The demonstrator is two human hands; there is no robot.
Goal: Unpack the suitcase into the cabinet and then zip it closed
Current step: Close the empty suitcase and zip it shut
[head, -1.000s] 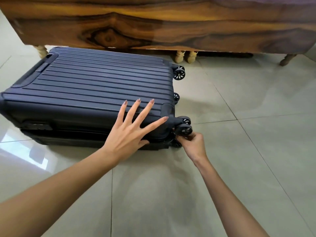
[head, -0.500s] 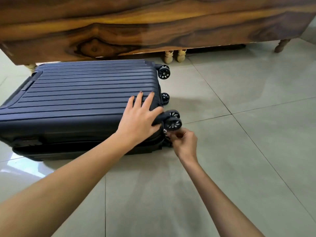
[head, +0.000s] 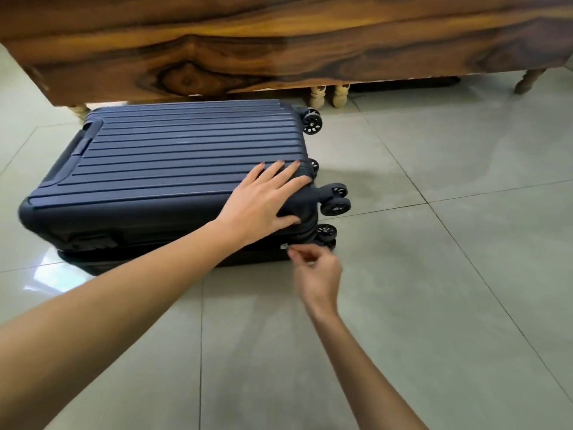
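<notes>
A dark blue ribbed hard-shell suitcase (head: 173, 169) lies flat on the tiled floor with its lid down and its black wheels (head: 335, 200) pointing right. My left hand (head: 263, 200) presses flat on the lid's near right corner, fingers straight. Just below it, my right hand (head: 316, 274) pinches the small silver zipper pull (head: 283, 246) on the seam along the near side, close to the wheel corner. The seam left of the pull shows a dark gap.
A big dark wooden piece of furniture (head: 279, 48) on turned legs (head: 328, 94) stands right behind the suitcase. Glossy grey floor tiles (head: 434, 274) stretch to the right and toward me.
The view has drawn back. My left hand stays pressed on the lid corner. My right hand has come round the wheel corner onto the near side, with the zipper pull now in sight.
</notes>
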